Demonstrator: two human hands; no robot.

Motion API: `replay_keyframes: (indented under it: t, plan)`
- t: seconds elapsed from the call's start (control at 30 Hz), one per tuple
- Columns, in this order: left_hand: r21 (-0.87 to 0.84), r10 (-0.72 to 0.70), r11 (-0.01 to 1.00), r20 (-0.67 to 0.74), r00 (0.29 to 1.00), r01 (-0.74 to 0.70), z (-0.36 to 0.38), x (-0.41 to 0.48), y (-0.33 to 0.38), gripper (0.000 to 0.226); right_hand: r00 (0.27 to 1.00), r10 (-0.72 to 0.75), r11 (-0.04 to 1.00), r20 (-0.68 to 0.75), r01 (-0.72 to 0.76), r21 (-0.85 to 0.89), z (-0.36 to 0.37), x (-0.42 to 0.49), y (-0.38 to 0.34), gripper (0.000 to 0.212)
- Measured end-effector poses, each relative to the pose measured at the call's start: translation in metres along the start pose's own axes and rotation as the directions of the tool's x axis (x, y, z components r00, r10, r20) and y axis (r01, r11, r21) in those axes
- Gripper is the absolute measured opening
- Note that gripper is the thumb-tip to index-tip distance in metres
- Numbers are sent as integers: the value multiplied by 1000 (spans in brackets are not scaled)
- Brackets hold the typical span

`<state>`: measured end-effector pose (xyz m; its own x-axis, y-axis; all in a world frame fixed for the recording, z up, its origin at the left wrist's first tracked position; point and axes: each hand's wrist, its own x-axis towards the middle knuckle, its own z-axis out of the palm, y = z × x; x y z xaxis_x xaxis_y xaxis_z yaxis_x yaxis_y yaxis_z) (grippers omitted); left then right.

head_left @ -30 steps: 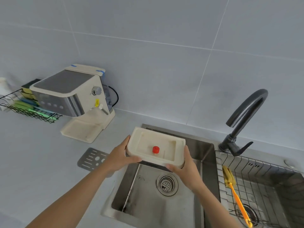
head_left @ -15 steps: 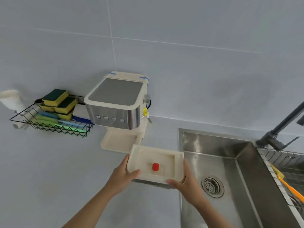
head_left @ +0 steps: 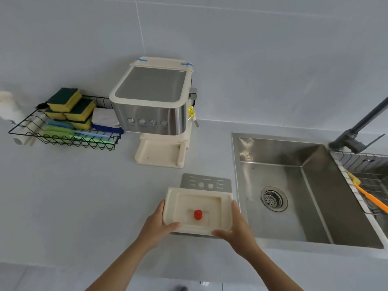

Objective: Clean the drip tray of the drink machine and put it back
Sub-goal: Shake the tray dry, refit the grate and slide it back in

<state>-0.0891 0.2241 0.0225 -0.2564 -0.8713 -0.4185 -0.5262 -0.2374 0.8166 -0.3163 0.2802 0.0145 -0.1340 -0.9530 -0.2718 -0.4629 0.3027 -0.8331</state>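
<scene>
I hold the cream drip tray (head_left: 184,202) level over the counter, left of the sink. A small red float (head_left: 198,214) stands in its middle. My left hand (head_left: 157,225) grips its left edge and my right hand (head_left: 235,229) grips its right edge. The metal grille plate (head_left: 206,181) lies flat on the counter, partly hidden under the tray's far side. The cream and steel drink machine (head_left: 153,108) stands against the wall behind, its base platform (head_left: 159,154) bare.
A steel sink (head_left: 294,185) with a round drain lies to the right, with a dark tap (head_left: 357,131) behind it. A wire rack (head_left: 63,131) with sponges, cloths and brushes stands left of the machine. An orange brush (head_left: 369,196) rests in the right basin's rack.
The tray has moved from over the sink leftward to above the counter in front of the machine, over the grille plate. Both hands keep their grip.
</scene>
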Motion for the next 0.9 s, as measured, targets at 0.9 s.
replay_keyframes:
  t: [0.9]
  plan:
    - [291, 104, 952, 2, 995, -100, -15, 75, 49, 68, 999, 42, 941, -28, -49, -334, -56, 51, -16, 64]
